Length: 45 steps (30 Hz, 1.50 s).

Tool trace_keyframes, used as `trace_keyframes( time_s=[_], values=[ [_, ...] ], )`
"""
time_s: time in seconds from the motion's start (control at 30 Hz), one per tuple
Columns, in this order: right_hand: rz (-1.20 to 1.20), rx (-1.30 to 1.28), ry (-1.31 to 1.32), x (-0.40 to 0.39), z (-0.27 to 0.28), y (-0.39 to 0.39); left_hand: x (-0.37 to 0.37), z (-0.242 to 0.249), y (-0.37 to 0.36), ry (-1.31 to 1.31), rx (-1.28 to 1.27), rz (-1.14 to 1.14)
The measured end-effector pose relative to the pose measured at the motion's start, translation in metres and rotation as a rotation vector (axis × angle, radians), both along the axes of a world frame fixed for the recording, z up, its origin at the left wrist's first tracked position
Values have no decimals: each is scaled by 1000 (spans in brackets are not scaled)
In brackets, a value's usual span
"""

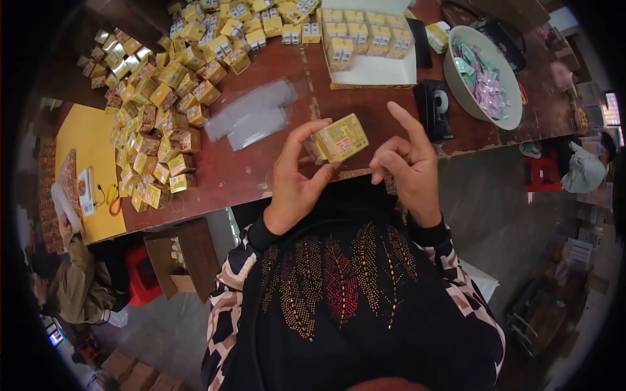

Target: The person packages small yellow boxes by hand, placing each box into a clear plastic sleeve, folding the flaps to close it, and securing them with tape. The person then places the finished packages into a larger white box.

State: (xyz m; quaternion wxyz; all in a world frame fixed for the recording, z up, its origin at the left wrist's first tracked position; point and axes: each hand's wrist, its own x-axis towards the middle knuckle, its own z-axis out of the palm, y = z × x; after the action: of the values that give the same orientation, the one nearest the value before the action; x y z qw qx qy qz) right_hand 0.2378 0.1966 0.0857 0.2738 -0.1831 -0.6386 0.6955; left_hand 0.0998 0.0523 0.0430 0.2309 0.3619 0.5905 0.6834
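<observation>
My left hand (296, 174) grips a small yellow printed box (342, 138) by its left side, thumb below and fingers above, over the table's front edge. To the right of that box is my right hand (411, 163), apart from it, with the index finger stretched out and the other fingers curled; nothing shows in it. A stack of clear plastic sheets (257, 117) lies on the table behind my left hand. Farther back, an open carton (372, 75) holds rows of similar small boxes.
A big heap of small yellow boxes (163, 98) covers the table's left side. At the right stand a black tape dispenser (435, 111) and a white bowl (515, 117) of green and pink packets. An open cardboard box (189, 254) sits below the edge; a person (85, 280) is at the left.
</observation>
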Motion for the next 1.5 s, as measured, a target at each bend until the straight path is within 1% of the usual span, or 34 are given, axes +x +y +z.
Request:
trace_keyframes(
  time_s=[0.07, 0.1, 0.23, 0.37, 0.43, 0.5, 0.53, 0.57, 0.6, 0.67, 0.7, 0.73, 0.77, 0.8, 0.87, 0.9, 0.93, 0.97, 1.0, 1.03, 1.07, 1.1, 1.13, 1.2, 1.23, 1.27, 1.33, 1.37, 1.4, 1.47, 1.5],
  values=[
    [97, -193, -6, -9, -6, -7, -2, 2, -4, 37, 6, 24],
    [100, -195, -7, -12, -6, -9, -2, 2, -5, 70, 14, 37],
    [143, -262, -27, -16, -8, -11, -1, 3, -5, 37, 32, 17],
    [196, -323, -74, -17, -7, -4, -1, 1, -2, 116, 23, 48],
    [201, -285, -120, -20, -3, -1, 0, 2, -3, 152, 6, 61],
    [203, -245, -163, -22, -3, -1, 2, 2, -3, -63, 8, 57],
    [125, -43, -213, -23, -7, -1, 2, 2, -3, -62, 7, 57],
    [48, 161, -261, -24, -10, -1, 2, 3, -3, -180, 26, 18],
    [50, 162, -260, -26, -15, 3, 1, 3, -3, -298, 46, -20],
    [-146, 958, 117, -33, -26, 14, -1, 3, -1, -316, 54, -54],
    [-144, 958, 120, -35, -27, 19, -2, 3, -1, -336, 62, -91],
    [-71, 1056, 172, -37, -28, 24, -3, 3, 0, -335, 63, -90],
    [4, 1152, 223, -37, -29, 27, -3, 5, -1, -418, 56, -104],
    [4, 1152, 223, -38, -29, 29, -3, 6, -1, -499, 49, -119],
    [170, 1003, 114, -40, -28, 32, -4, 5, -1, -500, 43, -132],
    [170, 1004, 115, -40, -27, 33, -4, 4, -1, -504, 36, -146],
    [251, 875, 63, -41, -26, 33, -3, 3, -2, -502, 38, -146],
    [330, 747, 13, -42, -25, 33, -1, 2, -3, -434, 28, -122],
    [330, 751, 18, -41, -23, 35, -2, 2, -2, -365, 19, -97],
    [407, 390, 43, -37, -22, 37, -4, 3, -3, -360, 21, -96],
    [474, 26, 65, -35, -21, 39, -7, 4, -3, 63, 1, -19],
    [444, -71, 177, -38, -28, 43, -9, 5, -3, 486, -16, 62],
    [445, -66, 178, -39, -29, 55, -10, 1, -1, 488, -12, 63],
    [550, -313, -170, -36, -24, 76, -13, -6, 5, 684, 149, -9],
    [523, -289, -215, -39, -23, 73, -13, -5, 5, 686, 155, -16],
    [516, -285, -213, -41, -18, 72, -11, -2, 5, 643, 122, -90],
    [662, -151, -356, -46, -8, 69, -9, 4, 6, 554, 53, -231],
    [689, -235, -213, -47, -16, 64, -11, 1, 10, 490, 92, -330],
    [688, -227, -210, -48, -16, 69, -15, -1, 11, 496, 97, -330],
    [665, -96, -311, -46, -12, 87, -24, -4, 12, 1092, 140, -194],
    [574, -60, -264, -44, -7, 99, -29, -6, 14, 1096, 146, -189]
  ],
)
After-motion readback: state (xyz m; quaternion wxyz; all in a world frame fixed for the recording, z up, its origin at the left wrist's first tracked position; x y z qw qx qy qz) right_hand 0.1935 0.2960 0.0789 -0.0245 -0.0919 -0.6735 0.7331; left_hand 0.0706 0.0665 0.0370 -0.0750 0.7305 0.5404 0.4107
